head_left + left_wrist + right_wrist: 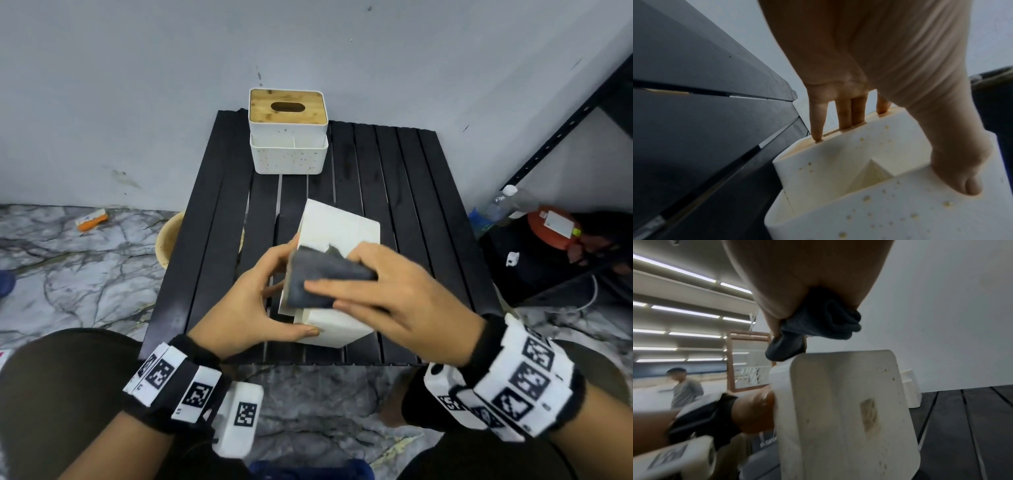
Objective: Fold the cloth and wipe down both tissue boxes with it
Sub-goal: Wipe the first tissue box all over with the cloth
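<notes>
No wording, brand or number can be read anywhere. The white blocks on the left wristband (178,383) and right wristband (520,380) carry black-and-white square code markers, patterns only, with no letters. The red container (551,228) on the floor to the right has a white label (559,223), its print too small to make out. The orange packet (91,219) on the floor to the left shows a pale patch, also illegible
</notes>
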